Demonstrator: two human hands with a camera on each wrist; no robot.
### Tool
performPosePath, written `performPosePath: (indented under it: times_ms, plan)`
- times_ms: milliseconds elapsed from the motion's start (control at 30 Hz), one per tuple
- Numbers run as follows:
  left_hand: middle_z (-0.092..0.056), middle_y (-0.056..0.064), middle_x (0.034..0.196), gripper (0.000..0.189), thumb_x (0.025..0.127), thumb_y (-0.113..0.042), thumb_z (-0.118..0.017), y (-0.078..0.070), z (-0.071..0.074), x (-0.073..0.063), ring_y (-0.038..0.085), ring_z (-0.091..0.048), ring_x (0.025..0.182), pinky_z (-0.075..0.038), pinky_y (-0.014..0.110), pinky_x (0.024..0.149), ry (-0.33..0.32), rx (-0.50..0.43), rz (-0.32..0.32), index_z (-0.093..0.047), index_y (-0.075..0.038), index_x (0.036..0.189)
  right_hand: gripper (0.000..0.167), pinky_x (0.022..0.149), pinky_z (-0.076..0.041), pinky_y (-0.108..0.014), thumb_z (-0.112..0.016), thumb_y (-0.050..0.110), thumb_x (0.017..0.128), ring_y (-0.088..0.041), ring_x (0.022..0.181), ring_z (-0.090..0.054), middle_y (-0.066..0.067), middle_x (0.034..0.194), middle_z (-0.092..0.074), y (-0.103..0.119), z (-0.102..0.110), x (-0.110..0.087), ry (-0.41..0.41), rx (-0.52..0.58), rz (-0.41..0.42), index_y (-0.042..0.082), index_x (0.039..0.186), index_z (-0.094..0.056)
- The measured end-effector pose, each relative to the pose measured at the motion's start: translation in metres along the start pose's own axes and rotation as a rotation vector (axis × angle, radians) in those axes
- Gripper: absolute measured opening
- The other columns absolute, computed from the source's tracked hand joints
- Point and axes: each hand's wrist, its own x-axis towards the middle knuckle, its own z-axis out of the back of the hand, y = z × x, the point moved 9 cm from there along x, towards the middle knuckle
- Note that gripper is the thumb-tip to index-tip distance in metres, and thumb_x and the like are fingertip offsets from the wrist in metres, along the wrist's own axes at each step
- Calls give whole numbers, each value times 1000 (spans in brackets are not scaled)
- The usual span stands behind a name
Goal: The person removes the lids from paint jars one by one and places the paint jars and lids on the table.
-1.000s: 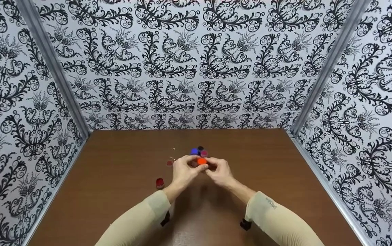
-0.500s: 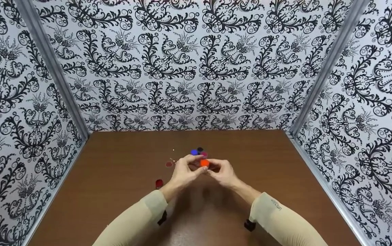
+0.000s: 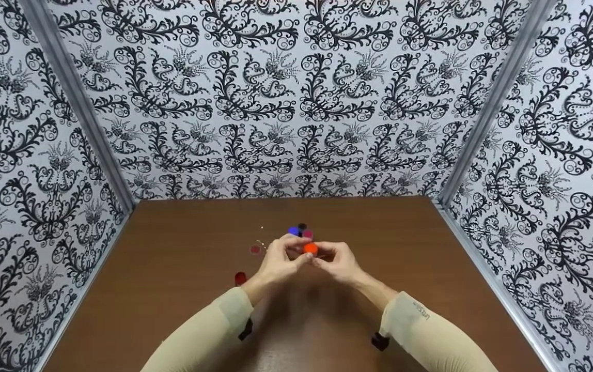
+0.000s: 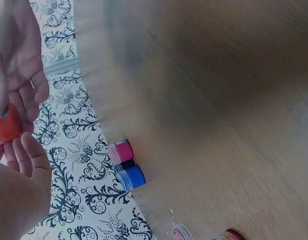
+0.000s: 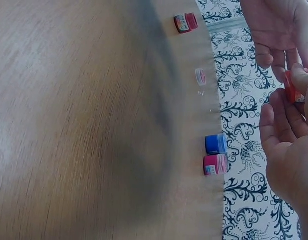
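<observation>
Both hands hold a small orange-red paint jar (image 3: 310, 249) over the middle of the table. My left hand (image 3: 280, 261) pinches it from the left between thumb and fingers. From the right, my right hand (image 3: 341, 262) grips it with thumb and fingertips. The jar's side shows between the hands in the left wrist view, orange-red (image 4: 9, 125), partly covered by fingers. Just beyond the hands stand a blue jar (image 3: 294, 231), a black jar (image 3: 302, 226) and a pink jar (image 3: 307, 234), close together.
An uncapped red jar (image 5: 186, 23) stands left, near my left wrist. A round lid with red inside (image 3: 255, 249) lies beyond it, with small whitish bits (image 3: 261, 243) beside it. Patterned walls (image 3: 276, 129) enclose the brown table (image 3: 389, 232) at the back and sides.
Both hands, with the orange-red jar, have shifted slightly right and nearer to me. The hold looks much the same; the other jars stay put.
</observation>
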Motion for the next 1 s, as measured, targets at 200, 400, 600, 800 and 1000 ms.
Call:
performPosePath:
  times_ms: [200, 400, 600, 800, 1000]
  plan:
    - [-81, 20, 116, 35, 98, -10, -86, 2, 0, 0, 27, -79, 91, -67, 34, 84, -14, 8, 18, -79, 1, 130, 31, 89, -64, -18, -80, 0, 100, -8, 99, -79, -34, 121, -81, 0, 1, 1, -9, -28, 2, -12, 129, -77]
    - [-82, 18, 115, 34, 97, -10, -87, 4, 0, 0, 21, -76, 90, -65, 33, 86, -33, -20, 63, -79, -2, 128, 31, 89, -65, -22, -81, 3, 101, -8, 99, -79, -33, 120, -81, 1, 1, 2, -17, -48, 9, -11, 129, -77]
    - [-82, 20, 109, 32, 94, -11, -89, 9, -2, -1, 20, -76, 91, -67, 33, 86, -75, -78, 110, -78, -1, 122, 34, 93, -65, -25, -82, 1, 100, -5, 103, -78, -33, 125, -80, 0, 1, 0, -42, -35, -22, -11, 131, -77]
    - [-80, 17, 104, 31, 92, -13, -92, 13, -1, -1, 15, -74, 88, -63, 22, 81, -115, -106, 131, -77, -1, 116, 33, 94, -64, -23, -82, 1, 100, 0, 105, -77, -33, 127, -80, 0, 1, 0, -60, -30, -31, -11, 131, -77]
    - [-79, 17, 103, 31, 91, -16, -94, 14, 0, -2, 16, -73, 88, -61, 19, 80, -124, -104, 142, -76, -2, 113, 34, 92, -62, -18, -83, 5, 100, -1, 104, -76, -33, 127, -80, 1, 0, 0, -56, -34, -34, -11, 130, -77]
